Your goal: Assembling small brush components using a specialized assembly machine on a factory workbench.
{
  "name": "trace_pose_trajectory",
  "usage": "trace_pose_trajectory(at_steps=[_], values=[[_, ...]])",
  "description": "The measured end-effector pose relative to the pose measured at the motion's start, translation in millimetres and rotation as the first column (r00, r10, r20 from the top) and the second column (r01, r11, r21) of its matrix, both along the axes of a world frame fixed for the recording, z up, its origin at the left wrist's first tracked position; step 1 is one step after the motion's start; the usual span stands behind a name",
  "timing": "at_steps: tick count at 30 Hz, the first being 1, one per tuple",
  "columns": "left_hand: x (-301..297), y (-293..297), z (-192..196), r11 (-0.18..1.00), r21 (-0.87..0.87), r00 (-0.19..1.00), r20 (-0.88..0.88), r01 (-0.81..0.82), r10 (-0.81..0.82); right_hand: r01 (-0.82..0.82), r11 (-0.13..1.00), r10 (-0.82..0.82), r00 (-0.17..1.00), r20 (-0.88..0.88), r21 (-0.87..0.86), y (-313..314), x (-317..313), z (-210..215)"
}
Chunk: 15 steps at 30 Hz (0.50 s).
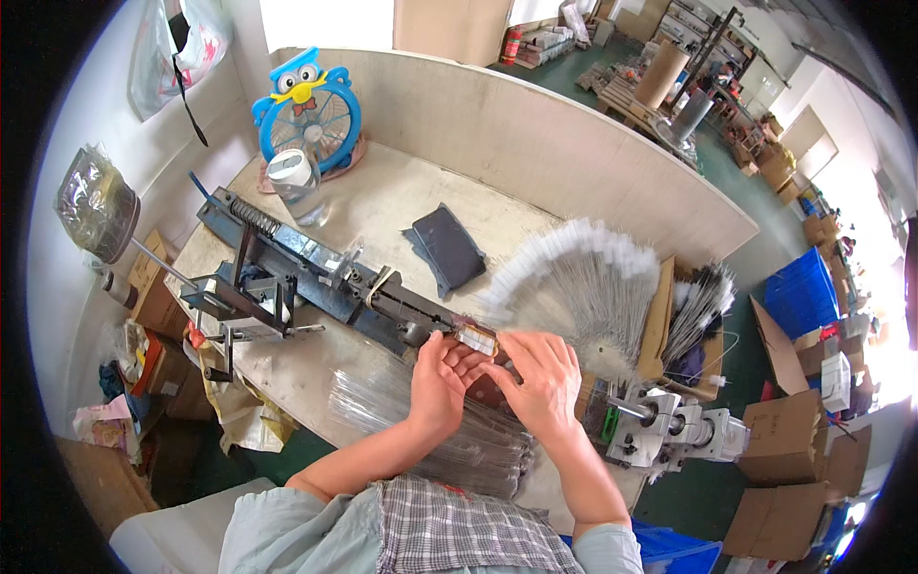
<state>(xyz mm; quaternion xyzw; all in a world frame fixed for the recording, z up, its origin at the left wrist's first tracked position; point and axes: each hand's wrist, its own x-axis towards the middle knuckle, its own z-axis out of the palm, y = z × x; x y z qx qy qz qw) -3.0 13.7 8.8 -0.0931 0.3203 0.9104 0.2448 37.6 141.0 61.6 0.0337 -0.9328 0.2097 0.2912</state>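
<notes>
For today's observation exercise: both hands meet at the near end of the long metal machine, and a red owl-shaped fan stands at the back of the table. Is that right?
Not quite. In the head view the owl-shaped fan is blue, not red. The rest holds: the left hand and right hand meet at the near end of the long metal machine.

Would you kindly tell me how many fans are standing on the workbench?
1: a blue owl-shaped fan stands at the far left end of the workbench, against the wall board, just behind a clear plastic bottle. Nothing suggests another, though clutter could hide one.

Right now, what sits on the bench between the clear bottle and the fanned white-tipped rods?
In the head view, a dark folded cloth lies on the bench between the clear bottle and the fanned white-tipped rods.
</notes>
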Motion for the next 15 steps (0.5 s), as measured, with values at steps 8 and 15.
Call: trace_pose_trajectory(at_steps=[8,15], values=[[6.0,-9.0,5.5,0.993,-0.099,0.998,-0.013,0.064,-0.066,-0.001,0.997,-0.008,0.993,0.114,0.075,5.7,15.7,-7.0],[10.4,-12.3,16.4,0.967,-0.215,0.986,-0.063,0.138,-0.155,-0.007,1.000,0.006,0.996,0.088,0.004,13.5,23.0,-5.7]])
